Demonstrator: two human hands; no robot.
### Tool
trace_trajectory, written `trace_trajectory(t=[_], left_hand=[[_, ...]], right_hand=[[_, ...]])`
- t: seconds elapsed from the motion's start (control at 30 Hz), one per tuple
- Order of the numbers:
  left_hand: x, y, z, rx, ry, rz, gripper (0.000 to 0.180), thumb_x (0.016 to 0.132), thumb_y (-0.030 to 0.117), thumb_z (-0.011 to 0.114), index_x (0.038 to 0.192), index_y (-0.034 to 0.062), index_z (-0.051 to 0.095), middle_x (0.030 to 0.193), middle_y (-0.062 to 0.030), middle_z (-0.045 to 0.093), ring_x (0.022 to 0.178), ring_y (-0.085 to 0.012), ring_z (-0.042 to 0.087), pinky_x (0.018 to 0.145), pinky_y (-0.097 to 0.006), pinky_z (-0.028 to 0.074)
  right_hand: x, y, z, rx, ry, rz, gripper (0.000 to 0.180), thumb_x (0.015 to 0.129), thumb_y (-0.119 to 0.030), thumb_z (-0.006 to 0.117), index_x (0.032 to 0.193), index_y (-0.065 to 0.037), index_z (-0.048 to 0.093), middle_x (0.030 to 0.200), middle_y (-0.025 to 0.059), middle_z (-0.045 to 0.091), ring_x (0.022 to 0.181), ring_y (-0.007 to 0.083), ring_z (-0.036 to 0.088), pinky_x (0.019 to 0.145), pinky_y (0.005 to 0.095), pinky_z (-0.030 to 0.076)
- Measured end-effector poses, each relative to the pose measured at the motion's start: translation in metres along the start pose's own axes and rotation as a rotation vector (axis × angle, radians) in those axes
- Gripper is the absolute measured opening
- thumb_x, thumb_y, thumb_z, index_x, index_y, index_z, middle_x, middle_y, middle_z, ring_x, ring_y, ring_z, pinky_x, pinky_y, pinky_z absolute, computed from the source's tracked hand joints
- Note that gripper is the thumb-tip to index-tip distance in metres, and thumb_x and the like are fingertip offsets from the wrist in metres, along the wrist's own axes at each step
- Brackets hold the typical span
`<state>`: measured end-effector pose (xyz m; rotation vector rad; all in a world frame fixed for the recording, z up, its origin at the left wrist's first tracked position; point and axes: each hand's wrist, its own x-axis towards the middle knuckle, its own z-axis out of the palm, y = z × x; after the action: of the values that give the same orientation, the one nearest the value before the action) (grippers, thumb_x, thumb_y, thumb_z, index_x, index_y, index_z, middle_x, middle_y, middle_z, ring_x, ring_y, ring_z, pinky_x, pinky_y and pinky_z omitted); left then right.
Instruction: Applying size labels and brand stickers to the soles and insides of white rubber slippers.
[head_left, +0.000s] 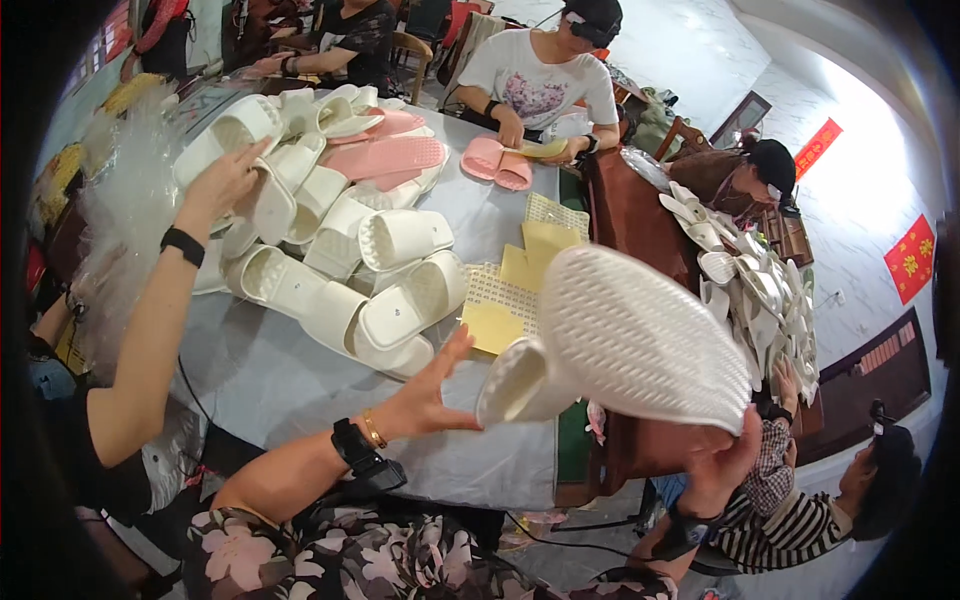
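Note:
A white slipper is held up in front of me, its textured footbed facing up and its strap at the left end. My right hand grips it by the heel end. My left hand has fingers and thumb spread beside the strap end; the thumb tip comes close to its edge, and I cannot tell if they touch. Beyond the left hand lie yellow sticker sheets with rows of small labels. A pile of white slippers spreads over the table to the left, with pink slippers on top.
At the left, a co-worker's hand reaches into the pile. Across the grey-covered table, another person handles a yellow sheet beside a pink pair. More white slippers are heaped on a brown table at right, with people around it. Clear plastic bags hang left.

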<state>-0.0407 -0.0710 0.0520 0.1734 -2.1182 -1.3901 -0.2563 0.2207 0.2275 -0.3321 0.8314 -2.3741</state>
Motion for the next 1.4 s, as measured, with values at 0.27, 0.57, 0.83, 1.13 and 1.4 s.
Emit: trace_trajectory(t=[0.27,0.57,0.83,1.13,1.4], left_hand=[[-0.064,0.001,0.013,-1.383,-0.142,-0.428,0.081,0.094,0.036,0.061,0.155,0.0123,0.013,0.156,-0.0123,0.029,0.14,-0.0263,0.037,0.113,-0.043,0.032],[-0.093,-0.002,0.008,-1.175,0.184,-0.829,0.043,0.1,0.015,0.052,0.14,0.0037,0.042,0.135,-0.0107,0.055,0.123,-0.0236,0.055,0.104,-0.042,0.046],[-0.075,0.025,0.012,-0.974,0.091,-0.826,0.039,0.099,0.01,0.054,0.137,0.0027,0.047,0.13,-0.0052,0.056,0.116,-0.0146,0.055,0.098,-0.031,0.047],[-0.079,0.022,0.007,-0.798,-0.128,-0.576,0.068,0.094,0.017,0.064,0.149,0.0,0.029,0.148,-0.0122,0.04,0.136,-0.0225,0.039,0.114,-0.036,0.03],[-0.092,0.02,0.004,-0.261,-0.28,-0.438,0.115,0.071,0.035,0.086,0.151,-0.0066,0.014,0.153,-0.0247,0.028,0.141,-0.0322,0.032,0.115,-0.04,0.027]], right_hand=[[-0.028,0.11,-0.028,-0.203,0.093,0.465,0.042,0.09,-0.014,0.059,0.128,0.001,0.051,0.103,0.0078,0.065,0.067,0.0078,0.059,0.053,0.0175,0.049],[-0.046,0.171,-0.076,-0.95,0.014,0.405,0.062,0.083,-0.015,0.073,0.135,0.001,0.043,0.127,0.0194,0.056,0.106,0.026,0.06,0.085,0.0362,0.051],[-0.026,0.172,-0.057,-1.852,-0.741,-0.005,0.101,0.068,-0.037,0.085,0.146,0.001,0.032,0.148,0.0308,0.03,0.137,0.047,0.03,0.112,0.0508,0.027],[-0.016,0.172,-0.063,-1.765,-0.628,-0.151,0.063,0.076,-0.002,0.068,0.136,-0.001,0.049,0.113,0.0218,0.063,0.104,0.0368,0.061,0.087,0.0417,0.049],[-0.016,0.149,-0.05,-1.399,-0.244,-0.129,0.028,0.096,-0.016,0.061,0.114,0.004,0.062,0.089,0.01,0.067,0.083,0.0088,0.058,0.072,0.0276,0.048]])
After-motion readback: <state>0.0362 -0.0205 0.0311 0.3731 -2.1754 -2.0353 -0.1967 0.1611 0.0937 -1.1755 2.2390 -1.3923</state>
